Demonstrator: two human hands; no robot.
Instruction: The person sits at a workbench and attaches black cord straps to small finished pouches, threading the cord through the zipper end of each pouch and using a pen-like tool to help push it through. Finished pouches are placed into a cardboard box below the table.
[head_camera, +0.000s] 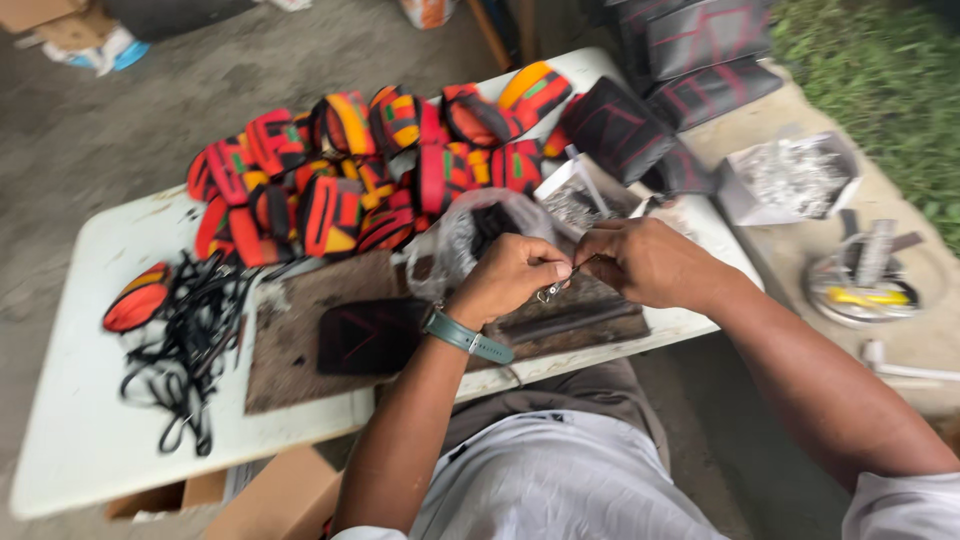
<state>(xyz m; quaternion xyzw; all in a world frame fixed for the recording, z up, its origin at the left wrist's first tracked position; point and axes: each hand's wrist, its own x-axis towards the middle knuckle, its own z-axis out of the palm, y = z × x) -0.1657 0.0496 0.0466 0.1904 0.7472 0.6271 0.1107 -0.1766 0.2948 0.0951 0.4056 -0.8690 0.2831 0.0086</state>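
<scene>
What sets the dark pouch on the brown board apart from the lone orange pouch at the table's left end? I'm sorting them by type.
The dark pouch is black with thin red lines; the orange pouch is bright orange-red with yellow and black patches. The dark pouch lies flat on the brown board; the orange pouch rests on the white table beside black straps. The dark pouch looks squarish, the orange pouch oval. Neither is touched by a hand.

A single head-worn camera looks steeply down from above the person's lap, close over the left hand (510, 278) and right hand (645, 262), which sit near the frame's centre. It faces forward across a white table (90, 420) that runs tilted through the frame, toward concrete floor at the top and grass (880, 70) in the upper right corner.
</scene>
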